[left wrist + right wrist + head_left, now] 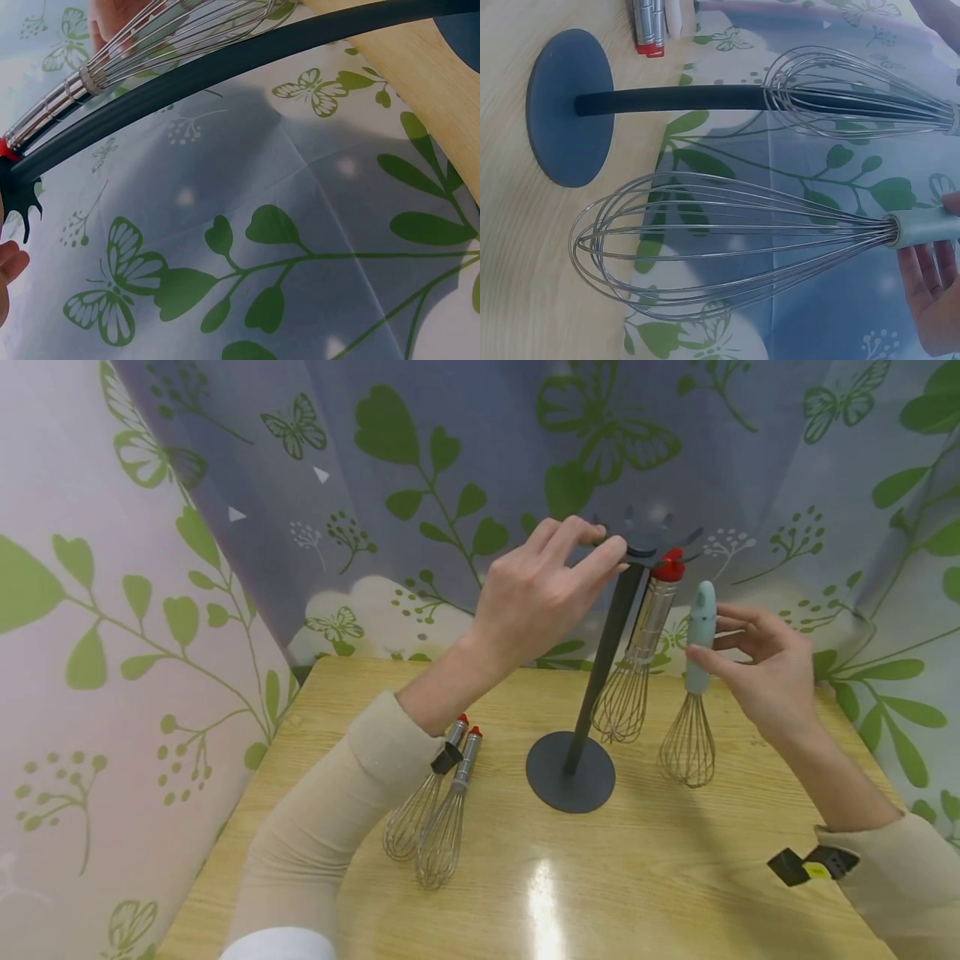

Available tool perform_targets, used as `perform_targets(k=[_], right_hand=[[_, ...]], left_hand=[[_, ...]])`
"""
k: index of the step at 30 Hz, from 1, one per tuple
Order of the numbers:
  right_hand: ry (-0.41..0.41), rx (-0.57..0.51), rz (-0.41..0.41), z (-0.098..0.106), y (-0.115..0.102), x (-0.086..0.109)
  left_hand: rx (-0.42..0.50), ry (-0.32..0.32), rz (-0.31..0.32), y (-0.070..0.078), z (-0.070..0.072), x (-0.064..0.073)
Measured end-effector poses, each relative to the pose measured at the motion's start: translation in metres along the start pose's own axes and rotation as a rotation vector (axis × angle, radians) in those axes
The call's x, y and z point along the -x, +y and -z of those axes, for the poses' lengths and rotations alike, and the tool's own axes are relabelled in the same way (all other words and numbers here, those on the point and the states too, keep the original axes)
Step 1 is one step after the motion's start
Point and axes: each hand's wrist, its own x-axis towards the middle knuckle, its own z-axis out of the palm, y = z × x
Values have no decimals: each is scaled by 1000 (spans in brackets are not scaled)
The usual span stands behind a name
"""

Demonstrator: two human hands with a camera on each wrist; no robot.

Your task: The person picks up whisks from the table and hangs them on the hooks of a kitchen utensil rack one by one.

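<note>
A dark stand (609, 668) with a round base (551, 777) and a hooked top stands on the table. My left hand (540, 581) pinches one of its hooks with the fingertips; the left wrist view catches only a bit of that hand at its edge. From another hook hangs a steel whisk (647, 631) with a red end, its wires beside the pole. To the right, my right hand (772, 672) holds a light blue-handled whisk (700, 647) between thumb and fingers, wires (735, 247) pointing down, clear of the table.
Two red-ended steel whisks (450, 810) lie on the wooden table (645, 877), left of the stand. A pale handle (673, 19) lies beside them in the right wrist view. A leaf-and-butterfly patterned cloth (450, 468) hangs behind.
</note>
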Motion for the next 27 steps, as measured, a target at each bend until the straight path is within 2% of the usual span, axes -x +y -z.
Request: perform_targets(k=[7, 22, 27], right_hand=[[24, -22, 4, -3, -8, -2], [48, -199, 67, -8, -22, -9], [62, -174, 84, -8, -28, -12]], left_hand=[[-3, 1, -2, 0, 1, 0], [-13, -9, -7, 1, 1, 0], [-13, -4, -5, 1, 1, 0]])
